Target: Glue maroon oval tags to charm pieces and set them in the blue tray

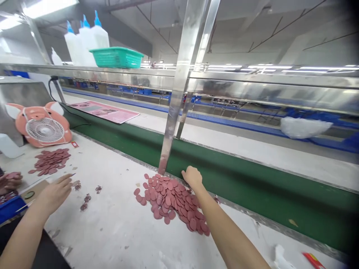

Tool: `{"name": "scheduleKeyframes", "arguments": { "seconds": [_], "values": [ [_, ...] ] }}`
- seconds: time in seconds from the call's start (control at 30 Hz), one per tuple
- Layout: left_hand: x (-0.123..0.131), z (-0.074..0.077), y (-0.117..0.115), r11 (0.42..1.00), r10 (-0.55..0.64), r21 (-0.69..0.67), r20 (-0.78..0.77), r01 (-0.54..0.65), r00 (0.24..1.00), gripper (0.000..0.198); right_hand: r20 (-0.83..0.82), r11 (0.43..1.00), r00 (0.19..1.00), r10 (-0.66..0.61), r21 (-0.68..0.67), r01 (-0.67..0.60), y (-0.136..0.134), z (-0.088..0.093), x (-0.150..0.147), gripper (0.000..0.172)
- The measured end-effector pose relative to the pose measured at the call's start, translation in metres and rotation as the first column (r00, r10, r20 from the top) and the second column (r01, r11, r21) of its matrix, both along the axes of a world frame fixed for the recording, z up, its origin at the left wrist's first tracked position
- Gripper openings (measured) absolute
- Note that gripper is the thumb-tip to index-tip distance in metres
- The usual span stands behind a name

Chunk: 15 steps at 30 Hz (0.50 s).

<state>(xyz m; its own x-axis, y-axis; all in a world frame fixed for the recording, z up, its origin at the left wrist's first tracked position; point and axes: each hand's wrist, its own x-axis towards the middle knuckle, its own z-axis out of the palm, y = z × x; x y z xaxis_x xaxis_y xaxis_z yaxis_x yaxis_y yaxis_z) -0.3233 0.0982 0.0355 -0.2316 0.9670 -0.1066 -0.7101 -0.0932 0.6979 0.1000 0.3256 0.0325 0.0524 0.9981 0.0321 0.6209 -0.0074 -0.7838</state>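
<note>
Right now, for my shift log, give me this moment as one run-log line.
left hand: open above white bench, near dark scraps | right hand: at pile of pink discs, beside green conveyor belt

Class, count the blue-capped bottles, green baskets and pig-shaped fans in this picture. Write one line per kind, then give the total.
Blue-capped bottles: 3
Green basket: 1
Pig-shaped fan: 1
Total: 5
</note>
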Motion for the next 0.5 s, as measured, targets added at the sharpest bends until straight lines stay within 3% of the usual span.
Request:
{"name": "scheduleKeyframes", "arguments": {
  "seconds": [0.07, 0.13, 0.23, 0.3, 0.37, 0.43, 0.5],
  "values": [
    [-0.020, 0.006, -0.023, 0.999, 0.039, -0.017, -0.027, -0.039, 0.999, 0.049, 0.010, 0.999, 1.000, -0.015, -0.032, 0.015, -0.001, 0.000, 0.003, 0.032],
    [-0.033, 0.015, -0.040, 1.000, 0.000, -0.030, -0.061, -0.002, 0.998, 0.053, 0.011, 0.997, 0.999, -0.034, -0.068, 0.035, -0.002, 0.002, 0.008, 0.030],
    [-0.025, 0.024, -0.051, 0.994, -0.108, -0.021, -0.059, 0.107, 0.992, 0.040, -0.011, 0.991, 0.998, -0.069, -0.119, 0.067, 0.000, 0.007, 0.017, 0.026],
    [0.002, 0.022, -0.051, 0.986, -0.166, -0.012, -0.028, 0.166, 0.986, 0.028, -0.050, 0.987, 0.995, -0.086, -0.144, 0.078, -0.002, 0.013, 0.022, 0.028],
    [0.044, 0.011, -0.051, 0.972, -0.236, -0.020, 0.003, 0.236, 0.972, 0.023, -0.117, 0.986, 0.990, -0.082, -0.157, 0.063, -0.012, 0.018, 0.028, 0.028],
    [0.098, -0.005, -0.053, 0.950, -0.306, -0.051, 0.036, 0.307, 0.951, 0.020, -0.207, 0.988, 0.977, -0.051, -0.150, 0.020, -0.038, 0.024, 0.037, 0.024],
    [0.156, -0.025, -0.061, 0.920, -0.372, -0.101, 0.080, 0.379, 0.925, 0.030, -0.298, 0.991, 0.955, -0.003, -0.131, -0.038, -0.084, 0.030, 0.051, 0.020]
  ]
}}
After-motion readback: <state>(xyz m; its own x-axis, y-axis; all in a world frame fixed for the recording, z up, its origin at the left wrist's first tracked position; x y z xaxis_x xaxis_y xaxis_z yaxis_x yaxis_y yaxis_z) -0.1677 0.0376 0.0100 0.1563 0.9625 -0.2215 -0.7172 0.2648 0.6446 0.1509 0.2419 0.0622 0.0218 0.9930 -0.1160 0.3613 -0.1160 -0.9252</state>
